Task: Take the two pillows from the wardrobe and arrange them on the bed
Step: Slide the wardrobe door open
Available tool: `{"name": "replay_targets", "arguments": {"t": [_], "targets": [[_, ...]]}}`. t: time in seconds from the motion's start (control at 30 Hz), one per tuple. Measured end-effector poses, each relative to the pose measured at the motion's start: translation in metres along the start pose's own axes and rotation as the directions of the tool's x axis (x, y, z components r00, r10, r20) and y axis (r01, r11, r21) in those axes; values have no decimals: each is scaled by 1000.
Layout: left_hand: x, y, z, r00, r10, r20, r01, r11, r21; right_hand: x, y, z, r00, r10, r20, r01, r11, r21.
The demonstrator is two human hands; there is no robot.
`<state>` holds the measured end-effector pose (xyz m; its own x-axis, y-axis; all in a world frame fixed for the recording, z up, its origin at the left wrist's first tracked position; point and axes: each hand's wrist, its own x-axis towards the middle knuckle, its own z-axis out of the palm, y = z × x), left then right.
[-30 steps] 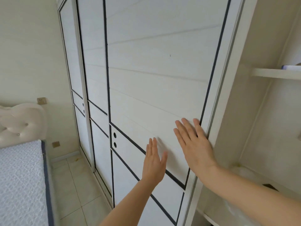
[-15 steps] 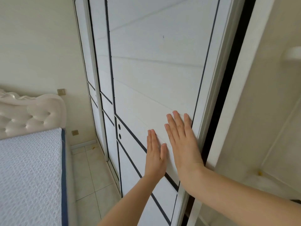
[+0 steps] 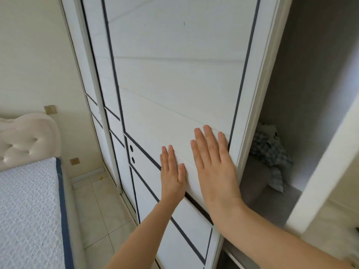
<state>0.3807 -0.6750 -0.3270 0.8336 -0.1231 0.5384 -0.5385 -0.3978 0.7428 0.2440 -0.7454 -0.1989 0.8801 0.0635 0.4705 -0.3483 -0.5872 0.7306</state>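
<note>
Both palms lie flat on the white sliding door of the wardrobe, fingers straight and holding nothing: the left hand sits lower on the panel, the right hand higher and just beside the door's right edge, its outer fingers close to the dark trim line. Compared with half a second ago the door has slid further to the left, and the gap at its right edge, then only a thin dark slit, is now a wide opening into a grey, shadowed compartment. Inside it, on a grey shelf, a soft checked blue-and-white bundle leans against the back wall, with a pale cushion-like shape bearing small dark marks at its top; whether these are the two pillows cannot be told for sure. Both hands sit in much the same spot on the panel as before, the right one a little nearer the edge. To the left, the bed with its white textured cover and blue edging and the tufted headboard appear nearer the left edge of the view than a moment ago, with pale floor tiles between bed and wardrobe
</note>
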Motion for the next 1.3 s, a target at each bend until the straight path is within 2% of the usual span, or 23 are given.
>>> {"name": "replay_targets", "arguments": {"t": [0.27, 0.47, 0.63, 0.87, 0.97, 1.17, 1.3], "targets": [[37, -34, -5, 1000, 6, 2, -6, 988, -155, 42, -38, -4, 994, 106, 16, -107, 990, 94], [71, -66, -23, 998, 19, 63, -8, 985, -171, 82, -64, -2, 991, 130, 1, -130, 988, 82], [103, -90, -40, 989, -101, 104, 125, 957, -260, 115, -85, 1, 995, 101, -17, -100, 994, 43], [141, -108, -65, 972, -155, 175, 205, 924, -322, 163, -109, 3, 1000, 20, 0, -20, 1000, 5], [153, -115, -73, 971, -155, 183, 209, 921, -330, 180, -118, -1, 1000, -26, 18, 26, 999, -35], [166, -125, -76, 973, -146, 179, 206, 899, -386, 217, -107, 1, 983, -175, -48, 167, 975, -146], [186, -140, -79, 978, -143, 150, 190, 907, -376, 242, -122, 2, 980, -194, -51, 185, 971, -155]]}}
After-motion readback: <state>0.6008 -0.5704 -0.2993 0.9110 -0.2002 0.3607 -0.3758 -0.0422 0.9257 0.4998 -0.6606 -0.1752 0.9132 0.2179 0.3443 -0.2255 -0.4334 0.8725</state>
